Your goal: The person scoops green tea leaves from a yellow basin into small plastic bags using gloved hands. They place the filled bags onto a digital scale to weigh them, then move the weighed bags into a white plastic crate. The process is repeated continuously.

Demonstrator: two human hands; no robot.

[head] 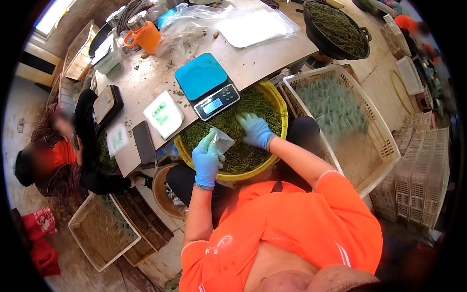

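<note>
My left hand (206,160), in a blue glove, pinches a small clear plastic bag (224,141) above a round yellow tub (282,109). Small green berries (255,155), resembling green peppercorns, fill much of that tub, which sits between my knees. Down among the berries is my right hand (256,130), also gloved in blue. Its fingers are blurred, so I cannot tell whether they grip any berries. A kitchen scale (201,76) with a blue platform and a lit display stands at the table edge, just beyond the tub; its platform bears nothing.
Left of the scale lie a stack of printed bags (164,115) and a black phone (144,142). To my right, a plastic crate (381,137) holds several filled bags (330,106). A wok-like pan (337,31) of berries stands beyond. Another person (60,157) sits left.
</note>
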